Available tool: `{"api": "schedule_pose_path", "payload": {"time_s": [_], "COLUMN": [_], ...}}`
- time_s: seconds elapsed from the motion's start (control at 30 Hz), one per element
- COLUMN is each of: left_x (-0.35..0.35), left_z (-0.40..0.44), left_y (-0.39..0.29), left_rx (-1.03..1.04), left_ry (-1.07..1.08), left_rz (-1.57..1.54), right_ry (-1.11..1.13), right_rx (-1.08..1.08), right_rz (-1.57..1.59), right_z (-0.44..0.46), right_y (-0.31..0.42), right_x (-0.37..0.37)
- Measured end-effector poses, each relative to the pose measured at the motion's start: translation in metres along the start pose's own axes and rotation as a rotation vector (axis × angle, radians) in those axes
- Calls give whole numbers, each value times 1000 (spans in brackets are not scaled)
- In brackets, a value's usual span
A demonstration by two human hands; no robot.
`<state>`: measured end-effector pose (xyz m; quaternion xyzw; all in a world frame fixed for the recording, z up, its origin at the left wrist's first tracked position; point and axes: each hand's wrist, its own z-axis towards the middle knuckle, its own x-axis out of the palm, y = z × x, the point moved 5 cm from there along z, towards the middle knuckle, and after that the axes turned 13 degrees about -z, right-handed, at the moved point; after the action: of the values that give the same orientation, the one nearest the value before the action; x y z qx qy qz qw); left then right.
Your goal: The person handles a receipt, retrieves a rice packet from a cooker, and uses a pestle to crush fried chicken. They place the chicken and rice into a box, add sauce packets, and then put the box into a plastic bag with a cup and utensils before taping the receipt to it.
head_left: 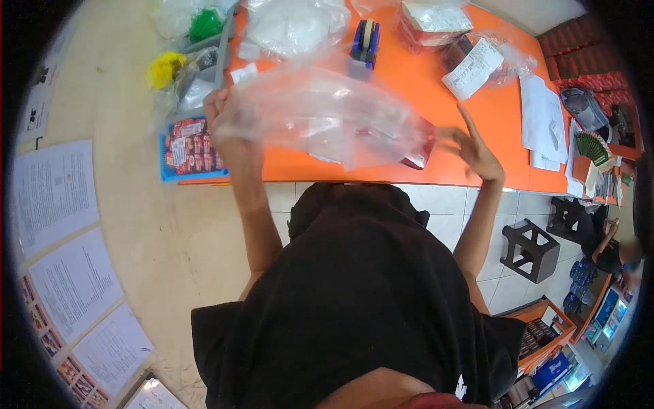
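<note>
My left hand (216, 109) is closed on one end of a clear plastic bag (306, 102), which stretches across the table and is blurred by motion. A dark red box (421, 151) shows at the bag's right end; whether it lies inside or under the plastic I cannot tell. Just right of that box is my right hand (479, 153), its fingers apart and the index finger pointing up, with nothing gripped. Beyond the bag stands a blue tape dispenser (366, 44).
On the orange table (286, 162) are a pile of clear bags (294, 26), wrapped parcels (471, 67) and white papers (542, 119). A blue tray (165, 158) of small red packets stands left. Dark stools (531, 251) and another person (608, 249) are at right.
</note>
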<state>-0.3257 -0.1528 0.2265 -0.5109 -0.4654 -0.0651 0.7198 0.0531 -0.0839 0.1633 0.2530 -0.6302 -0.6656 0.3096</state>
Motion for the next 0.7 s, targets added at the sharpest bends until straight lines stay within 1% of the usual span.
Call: {"api": "schedule_pose_path", "payload": {"time_s": [0.03,0.1,0.17,0.2,0.27,0.3,0.37,0.4,0.47,0.5,0.53,0.57,0.6,0.63,0.7], "left_x": [-1,8,-6,-18,-48,-30,-19,-24,-26,-21,-18,-17,-4,7,46], "left_z": [-2,-23,-65,-87,-100,-100,-95,-97,-103,-98,-90,-84,-66,-52,-5], "left_y": [5,51,110,139,209,212,212,219,225,219,219,216,204,187,139], "left_rx": [-3,-288,-576,-716,-861,-857,-1051,-1041,-619,-614,-715,-823,-415,10,-201], "left_ry": [0,488,973,1215,1033,1028,710,703,834,824,944,1066,1228,1358,910], "left_rz": [-1,372,745,932,1035,1039,1152,1149,1009,1012,1121,1227,1228,1196,1507], "right_ry": [-259,-561,-390,-386,-257,-254,-404,-398,-462,-459,-452,-570,-688,-684,-644], "right_rx": [175,352,280,279,652,645,500,490,447,429,424,431,436,427,487], "right_rz": [-163,-564,-1043,-1043,-1143,-1143,-1014,-1020,-91,63,65,152,238,238,639], "right_z": [11,35,54,55,52,46,31,30,23,23,22,18,10,3,-18], "right_y": [-23,-77,-105,-108,-126,-138,-146,-145,-148,-137,-123,-100,-86,-83,-83], "right_x": [-16,-30,-8,-4,-4,-4,1,0,6,8,7,6,5,0,-11]}}
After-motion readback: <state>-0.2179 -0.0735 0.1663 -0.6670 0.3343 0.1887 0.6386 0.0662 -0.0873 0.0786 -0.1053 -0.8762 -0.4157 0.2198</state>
